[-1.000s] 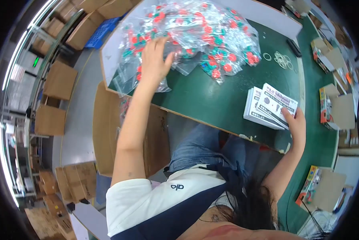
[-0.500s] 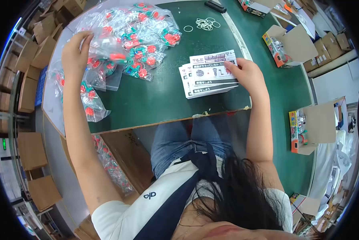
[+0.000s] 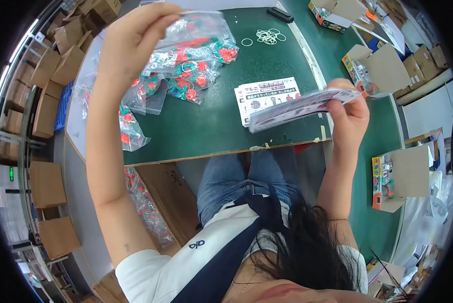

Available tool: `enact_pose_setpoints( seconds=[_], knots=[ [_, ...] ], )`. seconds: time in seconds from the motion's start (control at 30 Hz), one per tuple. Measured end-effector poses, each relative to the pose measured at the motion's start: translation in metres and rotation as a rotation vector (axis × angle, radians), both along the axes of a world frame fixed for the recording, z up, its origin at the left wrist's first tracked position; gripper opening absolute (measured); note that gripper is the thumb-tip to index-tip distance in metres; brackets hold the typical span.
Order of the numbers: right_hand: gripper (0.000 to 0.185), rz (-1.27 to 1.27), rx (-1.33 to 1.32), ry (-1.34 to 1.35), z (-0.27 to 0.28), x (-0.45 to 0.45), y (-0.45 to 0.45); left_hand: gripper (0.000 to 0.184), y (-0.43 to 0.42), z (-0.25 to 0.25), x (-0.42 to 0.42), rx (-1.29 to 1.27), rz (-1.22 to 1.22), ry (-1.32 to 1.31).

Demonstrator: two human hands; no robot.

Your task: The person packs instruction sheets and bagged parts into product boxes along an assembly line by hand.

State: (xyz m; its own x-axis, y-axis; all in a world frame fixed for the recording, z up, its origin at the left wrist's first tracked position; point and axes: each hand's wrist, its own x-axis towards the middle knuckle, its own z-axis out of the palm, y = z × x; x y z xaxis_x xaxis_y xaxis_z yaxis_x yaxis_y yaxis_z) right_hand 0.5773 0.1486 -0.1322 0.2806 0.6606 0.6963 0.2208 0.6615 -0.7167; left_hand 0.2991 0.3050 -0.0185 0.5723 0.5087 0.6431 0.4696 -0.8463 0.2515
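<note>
A clear plastic bag (image 3: 199,31) with red and green parts inside hangs from my left hand (image 3: 138,40), whose fingers pinch its edge above the pile. Under it lies a heap of similar bags (image 3: 188,83) with red and green pieces. My right hand (image 3: 350,113) grips a printed instruction leaflet (image 3: 292,112), held up and tilted, thumb on the near side. Whether it is one leaflet or more I cannot tell. Beneath it, partly covered, the stack of leaflets (image 3: 269,91) rests on the green table (image 3: 201,131).
White rubber bands (image 3: 270,37) and a black stapler (image 3: 280,14) lie toward the back. Open cartons with colourful printing, such as this box (image 3: 388,179), stand along the right-hand table. Brown cardboard boxes (image 3: 47,184) fill shelves at left.
My left hand has risen and moved right with the bag, away from the heap. My right hand has lifted a leaflet off the stack and shifted right.
</note>
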Motion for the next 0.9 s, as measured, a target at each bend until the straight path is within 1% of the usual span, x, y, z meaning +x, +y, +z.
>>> enact_pose_setpoints(
  seconds=[0.03,0.07,0.1,0.13,0.2,0.23,0.3,0.33,0.4,0.43,0.47,0.5,0.57,0.63,0.67,0.7,0.73,0.77,0.83,0.87,0.9],
  knots=[
    [0.011,-0.007,0.007,0.0,0.007,-0.009,0.0,0.016,-0.011,0.004,0.011,-0.085,-0.041,0.019],
    [0.019,0.068,0.016,0.092,0.015,-0.023,0.0,0.016,-0.021,0.007,0.022,-0.078,-0.055,0.015],
    [0.026,0.137,0.022,0.184,0.019,-0.033,-0.001,0.016,-0.032,0.009,0.033,-0.093,-0.119,0.037],
    [0.026,0.115,0.026,0.179,0.018,-0.036,0.0,0.016,-0.041,0.011,0.044,-0.108,-0.186,0.059],
    [0.027,0.082,0.018,0.043,0.008,-0.037,0.003,0.016,-0.056,0.011,0.062,-0.115,-0.277,0.075],
    [0.027,0.063,0.015,-0.005,0.005,-0.038,0.003,0.019,-0.062,0.01,0.07,-0.311,-0.316,0.046],
    [0.019,0.186,-0.014,0.444,-0.001,-0.038,-0.004,0.025,-0.069,0.009,0.085,-0.712,-0.394,0.003],
    [0.019,0.15,-0.01,0.44,-0.004,-0.036,-0.003,0.025,-0.07,0.005,0.093,-0.716,-0.43,0.011],
    [0.017,-0.019,0.08,0.454,-0.013,-0.023,-0.007,0.036,-0.068,-0.019,0.11,-1.107,-0.694,-0.478],
    [0.017,-0.124,0.122,0.451,-0.017,-0.014,-0.013,0.041,-0.07,-0.036,0.12,-1.189,-0.718,-0.553],
    [0.019,-0.174,0.129,0.444,-0.019,-0.008,-0.019,0.046,-0.071,-0.053,0.13,-1.269,-0.74,-0.631],
    [0.022,-0.235,0.136,0.431,-0.021,-0.001,-0.023,0.05,-0.072,-0.07,0.135,-1.207,-0.677,-0.542],
    [0.025,-0.319,0.102,0.428,-0.031,0.018,-0.03,0.037,-0.067,-0.092,0.141,-1.316,-0.568,-0.387],
    [0.038,-0.186,0.049,0.623,-0.015,0.035,-0.047,0.027,-0.06,-0.104,0.161,-1.232,-0.519,-0.416],
    [0.038,-0.251,0.059,0.613,-0.004,0.034,-0.059,0.024,-0.063,-0.098,0.167,-1.245,-0.602,-0.454],
    [0.045,-0.188,-0.079,0.598,-0.001,0.04,-0.071,0.021,-0.066,-0.098,0.18,-1.257,-0.678,-0.496],
    [0.053,-0.111,-0.22,0.589,-0.001,0.046,-0.079,0.021,-0.068,-0.101,0.194,-1.275,-0.714,-0.477],
    [0.053,-0.137,-0.216,0.586,-0.001,0.048,-0.086,0.022,-0.072,-0.102,0.203,-1.181,-0.72,-0.392],
    [0.059,-0.113,-0.31,0.415,-0.003,0.054,-0.102,0.024,-0.078,-0.102,0.218,-0.978,-0.707,-0.243],
    [0.062,-0.094,-0.363,0.331,-0.003,0.058,-0.11,0.024,-0.085,-0.099,0.225,-0.985,-0.713,-0.244],
    [0.058,-0.217,-0.413,0.265,0.001,0.061,-0.124,0.025,-0.096,-0.092,0.226,-0.994,-0.786,-0.259]
  ],
)
